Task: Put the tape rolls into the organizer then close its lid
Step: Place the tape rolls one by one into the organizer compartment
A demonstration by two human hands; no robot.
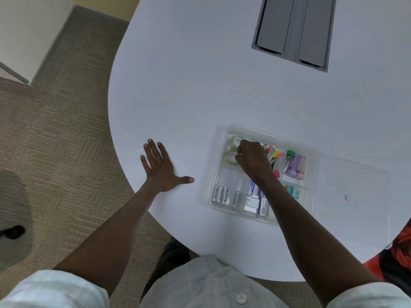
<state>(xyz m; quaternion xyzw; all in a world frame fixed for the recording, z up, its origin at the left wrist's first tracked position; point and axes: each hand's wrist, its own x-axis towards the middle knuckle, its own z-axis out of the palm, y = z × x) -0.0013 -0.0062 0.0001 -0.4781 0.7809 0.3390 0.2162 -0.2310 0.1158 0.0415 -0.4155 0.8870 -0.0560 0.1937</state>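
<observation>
A clear plastic organizer (272,135) lies on the white table. Its far left compartment holds two clear tape rolls, one farther (234,141) and one nearer (229,157). My right hand (253,160) reaches into that compartment, fingers curled against the tape rolls; whether it grips one I cannot tell. My left hand (161,168) rests flat on the table to the left of the organizer, fingers spread, holding nothing. The clear lid (353,196) lies open, flat on the table to the organizer's right.
Other compartments hold batteries (220,194), small boxes (253,202), coloured clips (274,155) and small containers (295,163). A grey cable hatch (293,30) is set in the table at the back. Carpet lies to the left, past the table's curved edge.
</observation>
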